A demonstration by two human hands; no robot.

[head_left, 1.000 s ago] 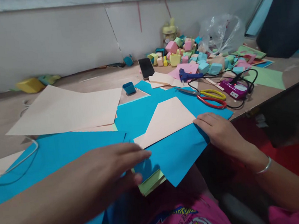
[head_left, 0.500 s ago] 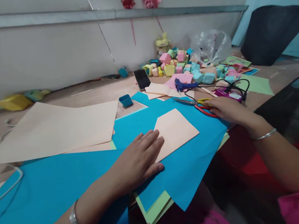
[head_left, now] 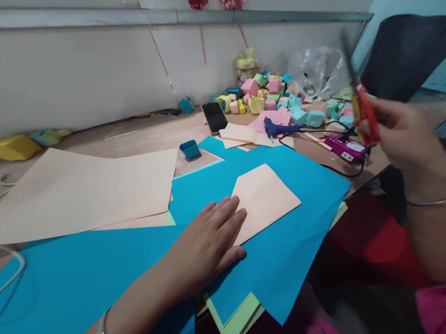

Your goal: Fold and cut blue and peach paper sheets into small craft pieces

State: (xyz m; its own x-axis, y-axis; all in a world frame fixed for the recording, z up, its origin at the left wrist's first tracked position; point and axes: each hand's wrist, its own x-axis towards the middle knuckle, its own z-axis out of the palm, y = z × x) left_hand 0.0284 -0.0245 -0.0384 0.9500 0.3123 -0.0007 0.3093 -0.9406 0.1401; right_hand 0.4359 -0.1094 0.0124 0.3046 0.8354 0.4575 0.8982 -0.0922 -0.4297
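Observation:
My left hand (head_left: 212, 244) lies flat, palm down, its fingertips on the left edge of a pale peach paper piece (head_left: 267, 199). That piece rests on a large blue sheet (head_left: 300, 266). Raised above the table's right side, my right hand (head_left: 401, 134) is closed round the red and yellow handles of scissors (head_left: 363, 112), whose blades point up and look blurred. Green sheets (head_left: 242, 322) stick out from under the blue sheet at the near edge.
A large cream sheet (head_left: 88, 194) lies at the left. Behind are a blue paper box (head_left: 190, 149), a phone (head_left: 214, 117), a blue glue gun (head_left: 279, 128), many small paper boxes (head_left: 256, 104) and a plastic bag (head_left: 317, 71). A purple power strip (head_left: 345, 147) with cables sits at right.
My right hand has picked up the scissors from the blue sheet and lifted them up and to the right, blades now upward. My left hand keeps its place on the paper.

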